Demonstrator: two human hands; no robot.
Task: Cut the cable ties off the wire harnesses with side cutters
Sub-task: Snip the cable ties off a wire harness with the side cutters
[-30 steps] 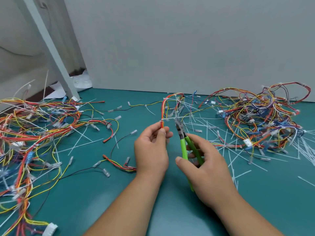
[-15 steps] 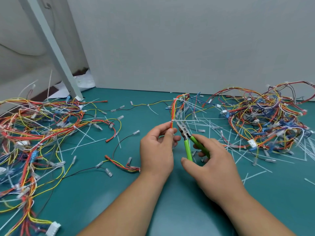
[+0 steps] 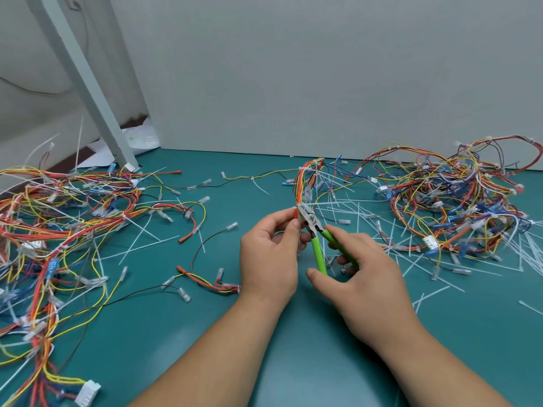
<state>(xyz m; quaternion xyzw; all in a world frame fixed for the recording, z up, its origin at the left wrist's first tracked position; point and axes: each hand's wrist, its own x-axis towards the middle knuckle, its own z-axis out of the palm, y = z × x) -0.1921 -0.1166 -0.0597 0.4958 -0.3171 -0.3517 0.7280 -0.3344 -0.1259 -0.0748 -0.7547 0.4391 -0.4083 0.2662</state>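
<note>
My left hand (image 3: 269,254): thumb and forefinger pinching thin orange-yellow wire harness (image 3: 300,183). My right hand (image 3: 367,277): fingers curled round smooth green handles of side cutters (image 3: 316,233), pointed steel tips at white cable tie (image 3: 297,206) just above pinch. Stiff white offcuts (image 3: 367,218) strewn on teal mat (image 3: 205,333). Beyond, tangled wire heaps left (image 3: 58,215) and right (image 3: 455,201).

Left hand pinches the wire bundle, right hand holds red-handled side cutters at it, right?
No: the head view shows the side cutters have green handles, not red. The left hand does pinch the wire bundle; the right hand holds the cutters at it.
</note>
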